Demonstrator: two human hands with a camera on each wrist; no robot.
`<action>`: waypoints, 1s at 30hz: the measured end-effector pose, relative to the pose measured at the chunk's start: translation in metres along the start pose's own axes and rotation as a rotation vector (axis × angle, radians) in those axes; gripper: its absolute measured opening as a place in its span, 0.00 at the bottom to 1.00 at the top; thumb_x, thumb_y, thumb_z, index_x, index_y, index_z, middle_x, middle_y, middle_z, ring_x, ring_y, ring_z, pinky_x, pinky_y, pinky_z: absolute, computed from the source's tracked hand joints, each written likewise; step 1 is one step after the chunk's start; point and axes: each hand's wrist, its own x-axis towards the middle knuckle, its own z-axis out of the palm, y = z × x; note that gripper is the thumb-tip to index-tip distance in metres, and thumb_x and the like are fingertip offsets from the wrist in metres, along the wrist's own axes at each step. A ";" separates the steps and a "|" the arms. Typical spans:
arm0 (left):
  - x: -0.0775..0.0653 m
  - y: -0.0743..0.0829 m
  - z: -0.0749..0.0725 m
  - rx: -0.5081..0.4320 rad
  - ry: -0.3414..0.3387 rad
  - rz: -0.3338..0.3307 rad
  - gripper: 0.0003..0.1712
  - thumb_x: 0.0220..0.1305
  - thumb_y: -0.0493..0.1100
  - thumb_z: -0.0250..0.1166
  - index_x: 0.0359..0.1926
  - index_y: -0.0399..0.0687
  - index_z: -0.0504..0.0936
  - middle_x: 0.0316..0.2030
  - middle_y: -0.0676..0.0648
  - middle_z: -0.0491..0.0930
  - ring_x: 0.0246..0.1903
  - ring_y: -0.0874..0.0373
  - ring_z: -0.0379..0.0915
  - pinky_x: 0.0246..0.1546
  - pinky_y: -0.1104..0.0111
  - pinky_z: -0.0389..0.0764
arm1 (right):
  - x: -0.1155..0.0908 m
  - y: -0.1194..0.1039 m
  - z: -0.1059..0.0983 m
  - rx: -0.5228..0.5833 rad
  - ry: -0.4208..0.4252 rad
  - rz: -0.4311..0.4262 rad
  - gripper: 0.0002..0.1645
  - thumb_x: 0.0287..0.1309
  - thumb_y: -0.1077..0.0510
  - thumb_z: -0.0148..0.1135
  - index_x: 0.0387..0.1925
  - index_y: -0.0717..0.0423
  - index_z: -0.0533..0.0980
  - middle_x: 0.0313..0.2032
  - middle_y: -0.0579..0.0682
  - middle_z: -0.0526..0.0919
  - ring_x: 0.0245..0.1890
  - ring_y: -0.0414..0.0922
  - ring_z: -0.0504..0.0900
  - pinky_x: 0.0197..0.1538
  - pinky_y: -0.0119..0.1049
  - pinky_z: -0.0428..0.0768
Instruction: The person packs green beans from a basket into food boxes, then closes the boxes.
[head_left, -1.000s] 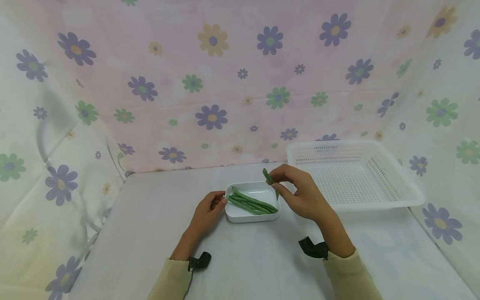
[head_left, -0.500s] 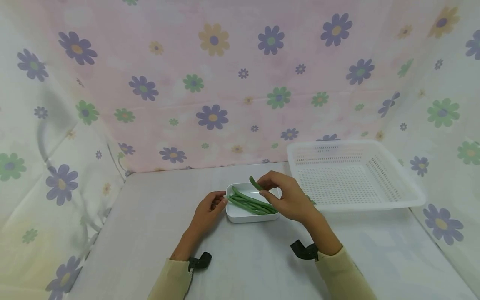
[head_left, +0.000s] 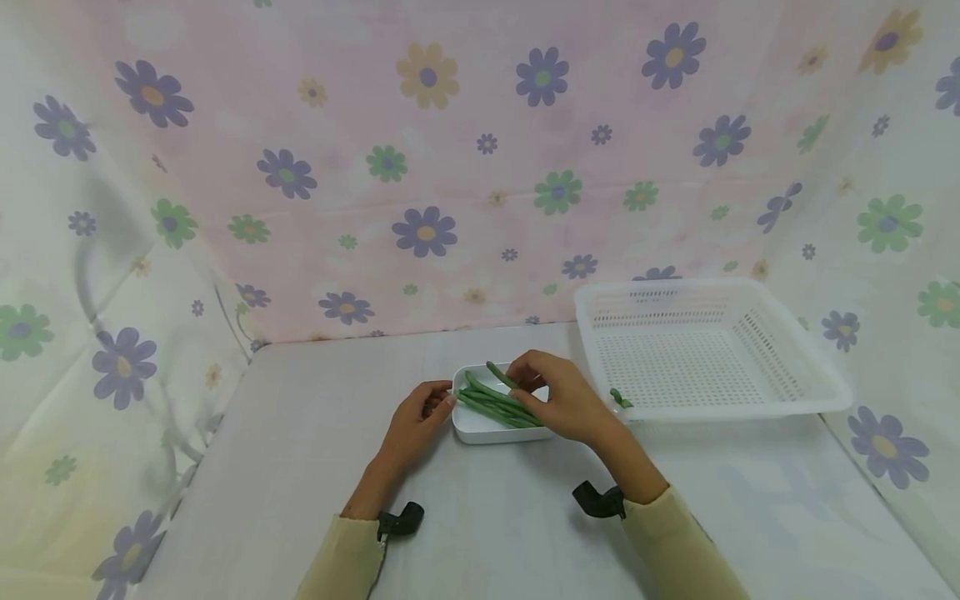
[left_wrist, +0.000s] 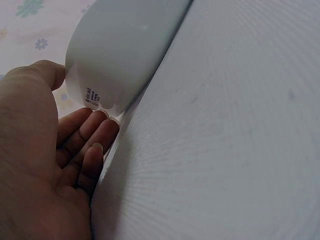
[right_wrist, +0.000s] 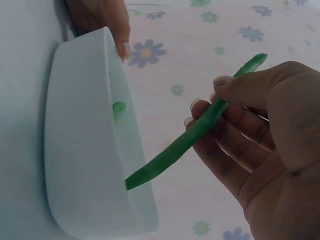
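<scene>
My right hand (head_left: 562, 398) pinches a single green bean (right_wrist: 172, 151) between thumb and fingers, above the right part of a small white rectangular dish (head_left: 483, 436). One end of that bean slants down across the dish's rim in the right wrist view. Several long green beans (head_left: 491, 406) lie together inside the dish. At its left end, my left hand (head_left: 417, 421) holds the dish, the thumb at the rim and the other fingers low against the end wall, as the left wrist view (left_wrist: 82, 135) shows. Part of the beans is hidden behind my right hand.
A large white perforated plastic basket (head_left: 750, 412) stands to the right, behind my right forearm. Small green pieces (head_left: 619, 398) are at its near left corner. A white cloth (head_left: 300, 467) covers the table, and flowered curtains (head_left: 465, 167) hang around it.
My right hand has moved left and slightly down with the bean, from the dish's right edge to over the dish. The green pieces by the basket have come into view. My left hand stays put.
</scene>
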 end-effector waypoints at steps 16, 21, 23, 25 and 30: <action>0.003 -0.002 -0.001 0.002 -0.008 0.011 0.24 0.79 0.55 0.63 0.68 0.50 0.79 0.51 0.51 0.84 0.49 0.59 0.78 0.52 0.64 0.79 | 0.000 0.025 0.019 -0.067 -0.071 0.102 0.13 0.66 0.66 0.72 0.50 0.55 0.81 0.42 0.46 0.85 0.39 0.39 0.84 0.45 0.36 0.85; 0.003 -0.002 -0.001 0.000 -0.003 0.016 0.24 0.79 0.55 0.63 0.68 0.49 0.80 0.51 0.51 0.84 0.49 0.58 0.78 0.51 0.64 0.79 | -0.002 0.032 0.024 -0.135 -0.069 0.125 0.13 0.64 0.65 0.73 0.49 0.56 0.81 0.41 0.45 0.83 0.37 0.38 0.82 0.43 0.36 0.83; 0.003 -0.003 -0.001 -0.001 -0.002 0.018 0.24 0.79 0.55 0.63 0.68 0.49 0.80 0.50 0.51 0.84 0.49 0.59 0.78 0.51 0.64 0.79 | -0.002 0.033 0.026 -0.158 -0.068 0.140 0.13 0.64 0.65 0.73 0.48 0.56 0.81 0.41 0.45 0.82 0.37 0.39 0.81 0.42 0.36 0.83; 0.003 -0.004 -0.001 -0.001 0.000 0.022 0.25 0.79 0.55 0.63 0.68 0.49 0.80 0.50 0.51 0.84 0.49 0.59 0.78 0.51 0.64 0.79 | -0.003 0.033 0.027 -0.170 -0.072 0.147 0.13 0.63 0.66 0.73 0.47 0.57 0.81 0.40 0.46 0.83 0.37 0.39 0.81 0.42 0.37 0.83; 0.002 -0.004 -0.001 -0.008 -0.001 0.019 0.25 0.78 0.56 0.64 0.68 0.49 0.80 0.50 0.51 0.84 0.49 0.59 0.78 0.51 0.65 0.79 | -0.004 0.032 0.029 -0.183 -0.084 0.140 0.13 0.61 0.69 0.73 0.45 0.59 0.80 0.39 0.48 0.84 0.37 0.41 0.82 0.43 0.38 0.84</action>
